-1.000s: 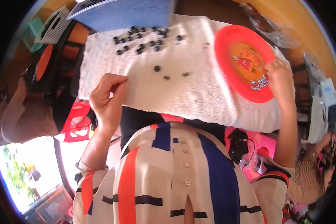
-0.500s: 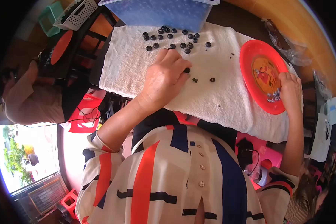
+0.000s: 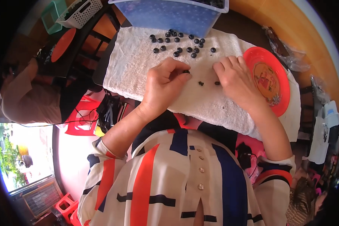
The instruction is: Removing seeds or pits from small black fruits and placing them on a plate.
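- Left hand [image 3: 162,87] curled over the middle of the white towel [image 3: 132,64], thumb and forefinger pressed together on one small dark bead [image 3: 186,71].
- Right hand [image 3: 235,81] flat, palm down, fingers spread loosely, holding nothing; it rests on the towel just beside the left hand, fingertips toward the far edge.
- Two loose dark beads [image 3: 201,83] on the towel between the hands, one touching or almost touching the right hand's fingers – cannot tell which.
- Orange plate [image 3: 280,71] on the towel's right end, just past the right hand, its near rim partly under the wrist.
- Cluster of dark beads [image 3: 177,42] along the towel's far edge, well apart from both hands.
- Blue plastic tub [image 3: 173,15] past the far edge of the towel, right behind the cluster.
- White basket [image 3: 79,11] far left, off the towel.
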{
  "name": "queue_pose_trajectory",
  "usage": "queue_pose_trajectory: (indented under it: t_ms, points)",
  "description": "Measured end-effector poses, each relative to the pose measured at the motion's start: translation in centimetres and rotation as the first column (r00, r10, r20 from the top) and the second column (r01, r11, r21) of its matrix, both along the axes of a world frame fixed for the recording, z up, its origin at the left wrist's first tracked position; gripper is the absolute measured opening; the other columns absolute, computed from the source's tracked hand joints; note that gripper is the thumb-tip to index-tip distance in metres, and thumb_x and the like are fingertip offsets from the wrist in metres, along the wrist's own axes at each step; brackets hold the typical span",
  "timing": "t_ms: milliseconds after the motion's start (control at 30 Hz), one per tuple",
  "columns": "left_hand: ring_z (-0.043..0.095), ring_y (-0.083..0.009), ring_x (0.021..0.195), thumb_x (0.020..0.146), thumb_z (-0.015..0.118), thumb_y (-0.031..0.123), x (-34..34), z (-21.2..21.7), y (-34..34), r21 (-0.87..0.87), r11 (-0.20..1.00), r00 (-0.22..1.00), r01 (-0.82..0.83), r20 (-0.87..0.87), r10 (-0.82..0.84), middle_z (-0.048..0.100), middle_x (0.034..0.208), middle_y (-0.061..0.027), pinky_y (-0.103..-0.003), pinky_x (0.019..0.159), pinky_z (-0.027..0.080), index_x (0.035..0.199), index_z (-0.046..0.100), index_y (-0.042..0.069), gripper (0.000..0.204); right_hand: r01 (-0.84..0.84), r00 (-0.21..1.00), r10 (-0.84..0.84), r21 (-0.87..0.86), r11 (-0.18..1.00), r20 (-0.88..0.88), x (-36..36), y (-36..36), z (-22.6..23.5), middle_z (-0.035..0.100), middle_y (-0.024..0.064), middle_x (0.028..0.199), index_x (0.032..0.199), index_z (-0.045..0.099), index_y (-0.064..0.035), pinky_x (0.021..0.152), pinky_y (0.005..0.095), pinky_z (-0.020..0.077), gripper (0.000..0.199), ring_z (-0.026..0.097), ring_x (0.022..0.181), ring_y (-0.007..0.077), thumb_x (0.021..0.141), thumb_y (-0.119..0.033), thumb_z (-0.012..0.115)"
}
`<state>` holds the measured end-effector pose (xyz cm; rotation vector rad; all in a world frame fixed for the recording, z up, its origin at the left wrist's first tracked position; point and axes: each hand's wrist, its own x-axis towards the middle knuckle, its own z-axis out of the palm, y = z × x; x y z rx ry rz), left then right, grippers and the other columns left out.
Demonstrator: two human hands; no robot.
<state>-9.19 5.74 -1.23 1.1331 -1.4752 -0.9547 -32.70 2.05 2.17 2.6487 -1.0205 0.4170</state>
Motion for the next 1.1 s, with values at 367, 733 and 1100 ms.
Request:
queue_pose_trajectory:
  t_ms: [367,733,1100]
  points:
    - [0.055,-0.0082,0.062,0.087,0.071,0.001,1.7,1.1,0.1,0.352,0.893,0.867,0.281,-0.492,-0.079,0.066,0.081,-0.0023,-0.022,0.058,0.044,0.101,0.070,-0.003,0.015,0.105,0.984,-0.133,0.223,0.969,0.115,0.4,-1.7,-0.7,0.065,0.0153,0.090,0.088,0.062,-0.0017,0.081,0.0441,0.0471,0.016,0.062,0.092,0.0348,0.074,0.004,0.059]
    - [0.057,-0.0084,0.064,0.089,0.069,-0.002,-0.9,1.1,0.3,0.327,0.893,0.779,0.310,-0.626,-0.041,0.067,0.084,-0.0053,-0.022,0.057,0.046,0.104,0.069,-0.005,0.015,-0.359,0.486,-0.375,0.572,0.738,0.789,4.8,2.2,1.5,0.065,0.0019,0.092,0.098,0.066,0.0010,0.079,0.0228,0.0495,0.010,0.062,0.087,0.0088,0.089,0.004,0.065]
    - [0.058,-0.0117,0.062,0.089,0.068,-0.001,-1.1,1.7,0.8,0.339,0.898,0.750,0.281,-0.662,0.015,0.067,0.083,-0.0072,-0.024,0.056,0.046,0.100,0.066,-0.006,0.013,-0.375,0.457,-0.250,0.440,0.816,0.854,5.4,3.1,0.0,0.063,0.0043,0.089,0.097,0.067,0.0013,0.070,0.0242,0.0501,0.011,0.061,0.080,0.0100,0.088,0.007,0.066]
